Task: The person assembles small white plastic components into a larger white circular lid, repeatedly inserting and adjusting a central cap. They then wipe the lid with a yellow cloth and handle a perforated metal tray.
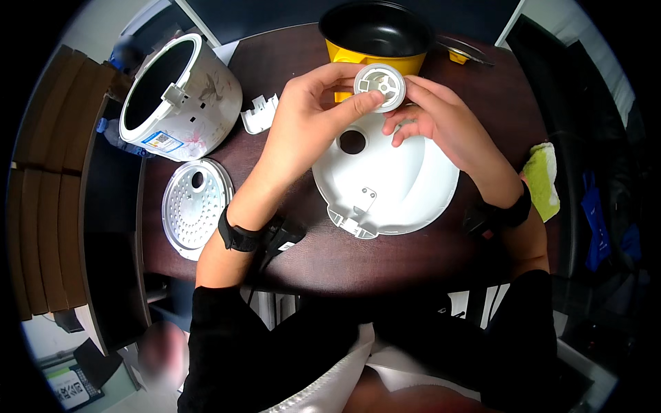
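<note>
My left hand (306, 120) pinches a small round white steam vent cap (392, 89), thumb on its face and the other fingers around its rim. The cap's spoked side shows. At its right edge my right hand (451, 120) grips it, the fingers bent and partly hiding one another. Below both hands lies the white plastic rice cooker lid (427, 189) with a round hole and a hinge piece at its near edge. A perforated metal inner lid (180, 224) rests on the table to the left.
At the back left the white rice cooker body (217, 103) lies tilted, a white plastic bracket (260, 117) beside it. A yellow pot with black inside (375, 31) and a glass lid (468, 51) stand at the back. A green-white cloth (542, 180) lies at the table's right edge.
</note>
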`<state>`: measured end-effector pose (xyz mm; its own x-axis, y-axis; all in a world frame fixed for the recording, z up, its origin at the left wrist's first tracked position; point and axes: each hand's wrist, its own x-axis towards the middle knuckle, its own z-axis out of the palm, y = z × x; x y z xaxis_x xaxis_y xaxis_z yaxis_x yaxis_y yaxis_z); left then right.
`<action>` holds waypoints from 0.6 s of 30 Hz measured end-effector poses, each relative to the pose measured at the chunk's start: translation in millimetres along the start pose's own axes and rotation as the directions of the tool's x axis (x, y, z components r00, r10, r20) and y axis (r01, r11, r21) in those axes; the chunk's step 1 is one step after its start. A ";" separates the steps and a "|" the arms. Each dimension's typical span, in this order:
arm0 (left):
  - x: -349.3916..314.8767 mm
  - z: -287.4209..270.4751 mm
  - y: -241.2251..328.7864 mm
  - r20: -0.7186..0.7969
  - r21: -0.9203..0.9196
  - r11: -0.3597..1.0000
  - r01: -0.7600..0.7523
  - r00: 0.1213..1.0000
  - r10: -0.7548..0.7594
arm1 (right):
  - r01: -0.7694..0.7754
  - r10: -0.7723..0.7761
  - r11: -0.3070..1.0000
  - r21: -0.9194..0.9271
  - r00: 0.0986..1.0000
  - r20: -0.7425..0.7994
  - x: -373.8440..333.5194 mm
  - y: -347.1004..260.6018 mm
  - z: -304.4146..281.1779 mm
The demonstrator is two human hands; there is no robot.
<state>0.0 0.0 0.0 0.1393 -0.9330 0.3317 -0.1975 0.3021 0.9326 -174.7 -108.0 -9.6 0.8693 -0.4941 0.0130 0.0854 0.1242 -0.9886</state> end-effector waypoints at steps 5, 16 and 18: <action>-2.7 -1.7 -0.4 0.034 0.018 0.993 0.112 0.993 -0.113 | -0.130 0.060 0.927 0.352 0.978 0.202 -0.8 0.7 -0.3; -5.6 -13.2 -4.3 0.073 0.255 0.952 0.167 0.979 -0.191 | -0.061 0.054 0.995 0.077 0.994 0.100 5.9 8.4 1.6; -8.4 -27.2 -7.9 0.017 0.389 0.901 0.194 0.976 -0.218 | -0.024 0.028 0.983 -0.183 0.999 0.018 6.8 8.7 3.5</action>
<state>26.8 10.7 -6.3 0.1620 -0.9797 0.1181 -0.5283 0.0150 0.8489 -166.4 -107.2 -17.6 0.8802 -0.4745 -0.0122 -0.0266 -0.0236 -0.9994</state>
